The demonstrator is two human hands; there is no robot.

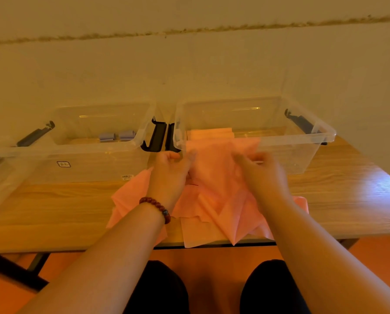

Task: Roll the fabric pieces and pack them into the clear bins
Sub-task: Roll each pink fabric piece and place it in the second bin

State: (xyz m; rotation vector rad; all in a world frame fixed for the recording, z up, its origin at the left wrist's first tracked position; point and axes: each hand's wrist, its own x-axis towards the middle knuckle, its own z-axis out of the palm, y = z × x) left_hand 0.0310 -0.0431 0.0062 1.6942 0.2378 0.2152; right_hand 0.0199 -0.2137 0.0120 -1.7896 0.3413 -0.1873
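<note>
Pink one now, is it? Which step are you working through?

I'm holding the pink piece (214, 168) up just in front of the right clear bin (325, 132) and spreading it open. I'm judging this as the start of the rolling step, not the packing.

How are your hands sitting?

They're working apart, each pinching the top edge. My left hand (171, 168) is gripping the end towards the left clear bin (31, 152). My right hand (262, 171) is gripping the other end, though it's blurring, so I'm not reading its fingers closely.

Where's everything else lying?

The loose pile (200, 214) of pink pieces is lying on the surface (53, 200) on my side of that bin. Pink rolls (209, 133) are already sitting inside it, at its left end. Blue-grey rolls (118, 135) are sitting in the left clear bin, just beside it.

What is the next move asking of you?

I'm thinking it's calling for laying the piece flat on my side of the bin, squaring its edges, then rolling it tight and even. The cloth is looking thin and limp, so I'm expecting it to skew unless both hands are sharing the tension.
</note>
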